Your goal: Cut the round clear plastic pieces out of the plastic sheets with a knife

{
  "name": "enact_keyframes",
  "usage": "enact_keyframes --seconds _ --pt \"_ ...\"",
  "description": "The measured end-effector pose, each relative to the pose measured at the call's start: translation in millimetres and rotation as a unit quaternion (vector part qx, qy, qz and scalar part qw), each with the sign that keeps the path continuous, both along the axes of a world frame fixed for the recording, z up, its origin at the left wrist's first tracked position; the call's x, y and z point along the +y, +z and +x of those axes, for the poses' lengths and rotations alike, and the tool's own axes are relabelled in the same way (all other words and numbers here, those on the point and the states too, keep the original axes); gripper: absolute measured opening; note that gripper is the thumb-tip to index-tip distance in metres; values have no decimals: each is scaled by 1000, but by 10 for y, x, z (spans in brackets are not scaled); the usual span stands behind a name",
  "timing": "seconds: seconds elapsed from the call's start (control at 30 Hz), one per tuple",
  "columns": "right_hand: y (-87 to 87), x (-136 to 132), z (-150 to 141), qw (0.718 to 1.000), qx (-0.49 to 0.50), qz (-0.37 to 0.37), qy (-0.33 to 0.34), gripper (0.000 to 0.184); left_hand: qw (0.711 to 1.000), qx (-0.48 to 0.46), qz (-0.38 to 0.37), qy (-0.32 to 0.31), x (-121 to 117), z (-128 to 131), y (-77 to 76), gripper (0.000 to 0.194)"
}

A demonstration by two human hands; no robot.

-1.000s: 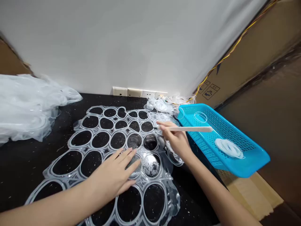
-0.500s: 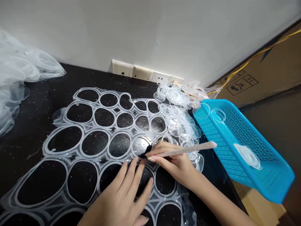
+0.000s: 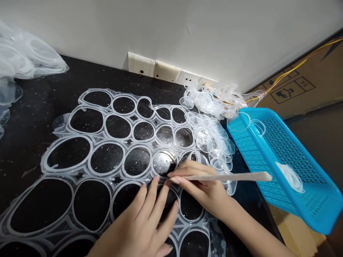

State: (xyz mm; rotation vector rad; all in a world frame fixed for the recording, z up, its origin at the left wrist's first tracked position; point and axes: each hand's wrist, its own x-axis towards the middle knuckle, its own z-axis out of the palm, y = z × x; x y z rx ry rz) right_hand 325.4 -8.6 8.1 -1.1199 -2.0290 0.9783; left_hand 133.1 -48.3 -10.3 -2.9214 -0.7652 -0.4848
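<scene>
A translucent sheet of joined plastic rings (image 3: pixel 122 141) lies flat on the black countertop. My left hand (image 3: pixel 142 221) rests on it with the fingers spread, pressing near a ring in the middle. Pinched in my right hand (image 3: pixel 203 185) is a slim white-handled tool (image 3: pixel 241 176), its handle pointing right. The tool's tip is hidden at my fingers, close to the lower rim of a ring beside my left fingertips. Loose clear plastic discs (image 3: pixel 211 135) are heaped just beyond my right hand.
A blue perforated basket (image 3: pixel 284 160) at the right holds thin white rings (image 3: pixel 291 178). More translucent sheets (image 3: pixel 34 57) are piled at the far left. Wall sockets (image 3: pixel 166 71) line the back, and a cardboard box (image 3: pixel 302 82) with a yellow cable (image 3: pixel 292 73) stands behind the basket.
My right hand came down from the sheet's right edge to beside my left fingertips, bringing the tool. The view shifted closer. In the last half second the tool's handle tilted flatter.
</scene>
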Motion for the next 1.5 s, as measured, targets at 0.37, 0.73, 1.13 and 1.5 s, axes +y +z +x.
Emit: enact_keyframes --seconds 0.37,0.73,1.13,1.5 --pt "210 24 189 986 -115 75 95 13 998 33 -38 47 16 -5 70 48" --pt "-35 -6 208 956 -165 207 127 27 999 26 -29 18 -11 -20 9 40" --pt "133 397 216 914 -124 353 -159 23 999 4 -48 3 -23 -21 -6 42" --pt "176 680 453 887 -43 275 -369 19 999 1 -33 26 -18 -32 43 45"
